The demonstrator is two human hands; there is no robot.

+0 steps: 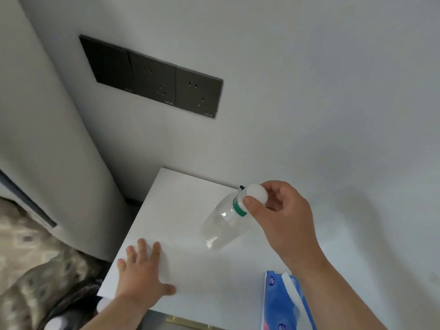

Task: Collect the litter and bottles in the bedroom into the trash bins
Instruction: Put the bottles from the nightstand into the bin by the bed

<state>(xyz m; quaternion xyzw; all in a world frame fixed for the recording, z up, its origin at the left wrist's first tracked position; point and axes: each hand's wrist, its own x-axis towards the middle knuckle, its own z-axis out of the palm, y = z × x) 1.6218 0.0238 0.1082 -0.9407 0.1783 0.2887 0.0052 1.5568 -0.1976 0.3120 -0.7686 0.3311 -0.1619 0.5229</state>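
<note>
A clear plastic bottle (223, 225) with a green label band and a white cap hangs tilted just above the white bedside table (181, 201). My right hand (278, 215) grips it by the cap end with thumb and fingers, its base pointing down and left. My left hand (142, 272) lies flat on the table's near left part, fingers spread, holding nothing.
A blue tissue pack (283, 303) lies at the table's near right corner. Dark wall sockets (154, 77) sit on the white wall above. A padded headboard (47, 139) and patterned bedding (35, 258) are at the left. A white rounded object (56, 323) shows at the bottom left.
</note>
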